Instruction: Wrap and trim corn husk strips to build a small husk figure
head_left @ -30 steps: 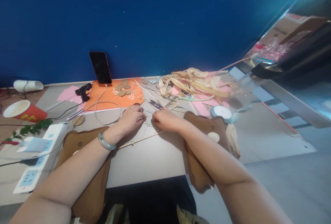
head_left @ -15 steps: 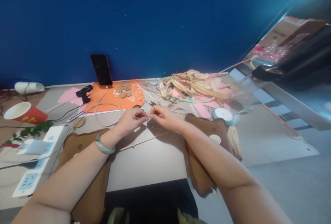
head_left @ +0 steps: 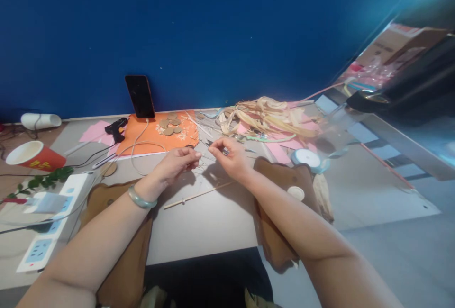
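My left hand (head_left: 178, 163) is closed in a pinch above the table, thumb pressed to the fingers. Whatever it holds is too small to make out. Just to its right, my right hand (head_left: 232, 158) is also pinched, and a small dark pointed thing shows by its fingertips; I cannot tell its kind or whether it is gripped. A narrow gap separates the two hands. Below them a thin wooden stick (head_left: 195, 196) lies aslant on the table, with a small pale bit around it. Thin pale scraps lie under the fingers.
Brown cushions (head_left: 121, 241) lie under both forearms. Behind are an orange sheet (head_left: 142, 140) with round wooden discs, a leaning phone (head_left: 140, 96) and a heap of pale strips (head_left: 270, 116). A power strip (head_left: 59, 218) and paper cup (head_left: 35, 155) stand left, a ribbon spool (head_left: 307, 157) right.
My hands have drawn apart from nearly touching fingertips. The left has shifted slightly left, the right slightly right and up. The stick has stayed in place.
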Motion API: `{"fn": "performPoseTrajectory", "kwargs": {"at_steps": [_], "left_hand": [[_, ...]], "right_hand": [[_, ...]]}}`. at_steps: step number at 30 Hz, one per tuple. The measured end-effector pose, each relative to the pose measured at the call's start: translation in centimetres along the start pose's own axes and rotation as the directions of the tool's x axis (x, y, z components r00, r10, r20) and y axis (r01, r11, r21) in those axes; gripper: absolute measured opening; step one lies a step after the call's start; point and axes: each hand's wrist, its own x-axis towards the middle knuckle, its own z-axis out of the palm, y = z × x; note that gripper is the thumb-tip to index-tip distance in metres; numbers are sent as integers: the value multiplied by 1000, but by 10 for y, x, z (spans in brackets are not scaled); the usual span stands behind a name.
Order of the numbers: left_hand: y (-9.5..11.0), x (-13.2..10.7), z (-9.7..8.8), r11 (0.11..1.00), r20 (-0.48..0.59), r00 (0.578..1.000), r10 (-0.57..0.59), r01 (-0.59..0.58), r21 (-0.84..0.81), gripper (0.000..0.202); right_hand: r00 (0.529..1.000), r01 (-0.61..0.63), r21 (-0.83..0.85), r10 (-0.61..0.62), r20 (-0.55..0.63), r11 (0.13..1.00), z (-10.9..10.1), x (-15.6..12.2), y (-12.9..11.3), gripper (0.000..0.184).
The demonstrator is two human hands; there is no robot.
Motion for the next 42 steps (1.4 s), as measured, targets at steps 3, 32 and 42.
{"fn": "performPoseTrajectory", "kwargs": {"at_steps": [3,32,42], "left_hand": [[2,1,0,990,27,999,-31,34,-135,27],[-9,0,-8,841,93,962,255,-268,470,28],[-7,-2,-4,938,116,973,198,-222,264,29]], "right_hand": [[976,218,-229,-206,76,949,-1,-2,0,20],[949,-220,324,125,290,920,3,1,-2,17],[926,-327,428,197,321,842,2,2,0,19]]}}
